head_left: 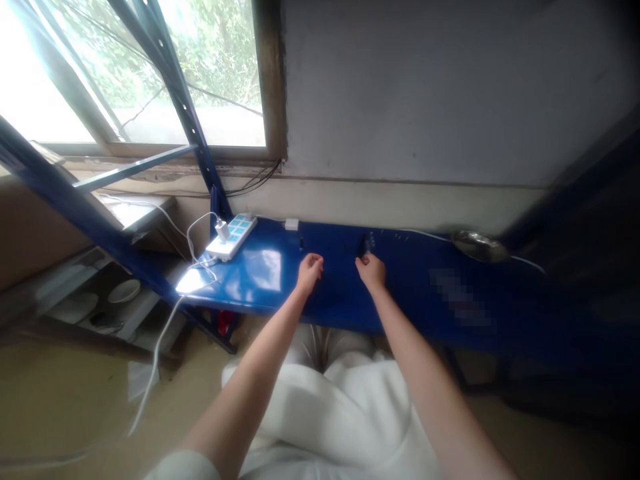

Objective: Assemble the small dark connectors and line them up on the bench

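Observation:
Both my arms reach forward over a blue shelf board (pixel 400 287). My left hand (pixel 310 269) rests on the board with its fingers curled under; nothing shows in it. My right hand (pixel 371 269) is closed at the base of a small dark object (pixel 369 243) that stands on the board just beyond its fingers. Whether the fingers grip that object is too small to tell. A short dark piece (pixel 301 244) lies on the board ahead of my left hand.
A white and blue power strip (pixel 232 236) with a plugged-in charger (pixel 221 229) and white cables sits at the board's left end. A metal dish (pixel 480 245) lies at the right. Blue rack beams (pixel 170 73) cross the window at left. White bowls (pixel 125 291) sit below.

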A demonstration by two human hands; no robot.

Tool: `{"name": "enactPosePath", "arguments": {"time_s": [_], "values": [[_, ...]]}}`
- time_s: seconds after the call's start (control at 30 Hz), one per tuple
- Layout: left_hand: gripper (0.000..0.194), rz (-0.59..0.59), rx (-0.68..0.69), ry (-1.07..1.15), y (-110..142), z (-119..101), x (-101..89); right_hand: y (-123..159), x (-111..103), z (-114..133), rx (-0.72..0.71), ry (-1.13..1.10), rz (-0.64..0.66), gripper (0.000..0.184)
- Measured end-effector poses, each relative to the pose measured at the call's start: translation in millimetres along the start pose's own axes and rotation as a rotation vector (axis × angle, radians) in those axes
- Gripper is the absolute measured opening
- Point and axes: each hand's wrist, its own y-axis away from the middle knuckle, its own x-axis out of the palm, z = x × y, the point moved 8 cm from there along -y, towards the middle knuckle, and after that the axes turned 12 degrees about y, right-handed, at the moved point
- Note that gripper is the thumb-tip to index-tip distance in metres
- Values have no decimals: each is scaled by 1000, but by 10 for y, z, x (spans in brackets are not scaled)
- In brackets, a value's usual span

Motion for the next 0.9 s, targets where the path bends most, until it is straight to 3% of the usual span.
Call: {"name": "enactPosePath", "arguments": {"time_s": [0.6, 0.9], "values": [[9, 1, -19, -13, 27, -27, 1, -157, 113, -70, -82, 201, 119, 18], [10, 4, -8, -19, 25, -31, 4, -285, 77, -314, 37, 225, 187, 21]]}}
